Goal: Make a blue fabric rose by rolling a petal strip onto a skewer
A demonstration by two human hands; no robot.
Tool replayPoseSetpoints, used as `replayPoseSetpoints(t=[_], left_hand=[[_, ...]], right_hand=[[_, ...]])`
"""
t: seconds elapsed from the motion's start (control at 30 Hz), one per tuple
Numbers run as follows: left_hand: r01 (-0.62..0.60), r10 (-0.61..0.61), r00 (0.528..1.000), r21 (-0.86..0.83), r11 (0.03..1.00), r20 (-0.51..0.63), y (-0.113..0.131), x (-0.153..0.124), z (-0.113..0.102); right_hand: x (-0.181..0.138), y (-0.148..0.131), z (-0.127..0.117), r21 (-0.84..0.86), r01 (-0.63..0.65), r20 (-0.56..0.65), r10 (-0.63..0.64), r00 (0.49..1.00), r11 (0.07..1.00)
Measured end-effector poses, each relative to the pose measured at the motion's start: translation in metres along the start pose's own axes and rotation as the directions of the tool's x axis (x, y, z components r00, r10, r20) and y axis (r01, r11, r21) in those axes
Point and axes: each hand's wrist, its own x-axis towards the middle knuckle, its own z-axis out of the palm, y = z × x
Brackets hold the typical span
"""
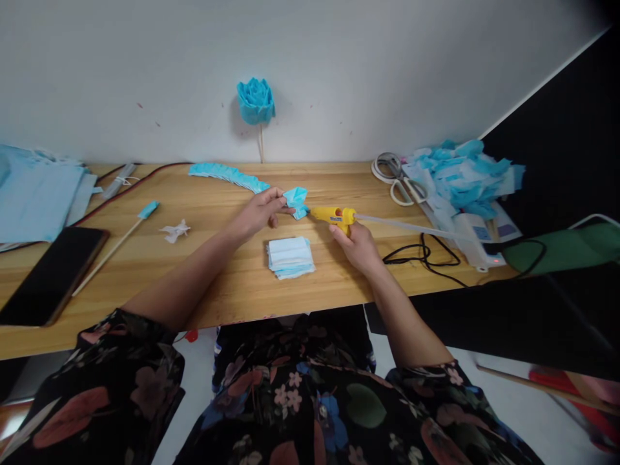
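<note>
My left hand (pixel 260 212) pinches a small folded blue fabric piece (pixel 296 199) above the wooden table (pixel 232 284). My right hand (pixel 358 245) grips a yellow glue gun (pixel 334 216), its nozzle touching the blue piece and a clear glue stick trailing out its back to the right. Just below the two hands lies a small stack of folded pale blue pieces (pixel 290 257). A row of overlapped blue pieces (pixel 227 174) curves along the table behind my left hand.
A finished blue fabric rose on a stick (pixel 256 103) leans against the wall. Scissors (pixel 398 175) and a heap of blue scraps (pixel 465 174) lie right, with black cables (pixel 426 255). At left: a phone (pixel 48 274), a blue-tipped stick (pixel 116 242), and blue sheets (pixel 33 197).
</note>
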Motion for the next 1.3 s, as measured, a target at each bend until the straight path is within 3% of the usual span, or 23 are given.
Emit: replayPoseSetpoints(t=[0.3,0.4,0.53,0.67,0.77,0.87,0.97,1.1,1.23,1.3], left_hand=[[-0.008,0.008,1.0,0.102,0.995,0.002,-0.002,0.001,0.001],[-0.004,0.004,1.0,0.111,0.994,-0.006,-0.004,0.002,0.0],[0.0,0.002,1.0,0.09,0.996,-0.024,-0.007,0.003,0.002],[-0.002,0.005,0.999,0.063,0.998,-0.052,-0.008,0.004,0.005],[0.003,-0.001,0.998,0.031,1.0,-0.066,-0.006,0.003,0.007],[0.011,-0.012,0.998,-0.008,1.0,-0.067,-0.005,0.003,0.007],[-0.002,0.002,0.997,-0.007,1.0,-0.08,-0.005,0.003,0.003],[-0.026,0.029,0.994,0.029,0.999,-0.11,-0.003,0.004,-0.005],[-0.055,0.06,0.992,0.053,0.997,-0.109,0.0,0.003,-0.008],[-0.058,0.063,0.992,0.049,0.997,-0.109,0.001,0.003,-0.008]], right_hand=[[0.002,0.0,0.001,-0.021,0.018,0.01,-0.018,1.0,1.0],[0.005,0.0,-0.003,0.008,-0.016,-0.05,0.016,0.999,1.0],[0.01,-0.003,-0.025,0.23,-0.022,-0.152,0.058,0.987,0.973],[0.018,-0.007,-0.051,0.536,-0.054,-0.155,0.161,0.975,0.842],[0.03,-0.005,-0.058,0.634,-0.144,-0.119,0.279,0.953,0.76],[0.046,0.002,-0.055,0.52,-0.268,-0.067,0.352,0.934,0.811],[0.064,0.007,-0.047,0.266,-0.286,-0.057,0.311,0.949,0.921],[0.086,0.007,-0.044,0.08,-0.311,-0.071,0.317,0.946,0.947],[0.093,-0.004,-0.055,-0.118,-0.338,-0.201,0.311,0.929,0.934],[0.089,-0.015,-0.059,-0.272,-0.281,-0.286,0.201,0.937,0.921]])
